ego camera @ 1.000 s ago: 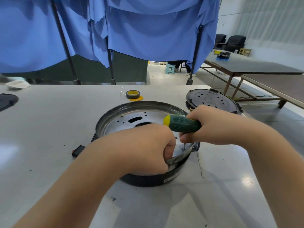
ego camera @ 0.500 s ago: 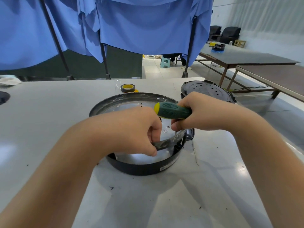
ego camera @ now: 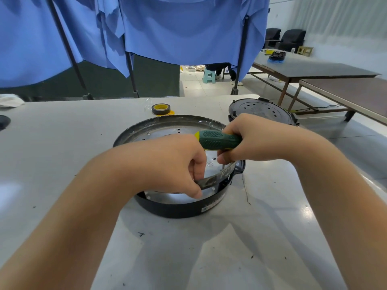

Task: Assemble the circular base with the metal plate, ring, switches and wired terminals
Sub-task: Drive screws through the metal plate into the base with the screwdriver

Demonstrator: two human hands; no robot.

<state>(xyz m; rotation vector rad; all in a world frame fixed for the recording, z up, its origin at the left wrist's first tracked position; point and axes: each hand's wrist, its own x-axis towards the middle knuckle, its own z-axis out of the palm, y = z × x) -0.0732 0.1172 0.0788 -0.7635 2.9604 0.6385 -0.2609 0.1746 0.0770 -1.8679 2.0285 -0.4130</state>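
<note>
The black circular base sits on the white table in front of me. A shiny metal plate with small holes lies inside it, edged by a dark metal ring. My left hand pinches the near right part of the ring's rim between thumb and fingers. My right hand grips a green screwdriver with a yellow end, its handle lying sideways over the base. The screwdriver's tip is hidden behind my fingers near the right rim.
A roll of dark tape with a yellow core lies behind the base. A second round black perforated part sits at the table's far right edge. Blue curtains on stands hang behind the table. Long dark tables stand to the right.
The view has shifted, so the base and both hands sit slightly higher and further right in frame. Both hands keep their grips on the ring rim and the screwdriver.
</note>
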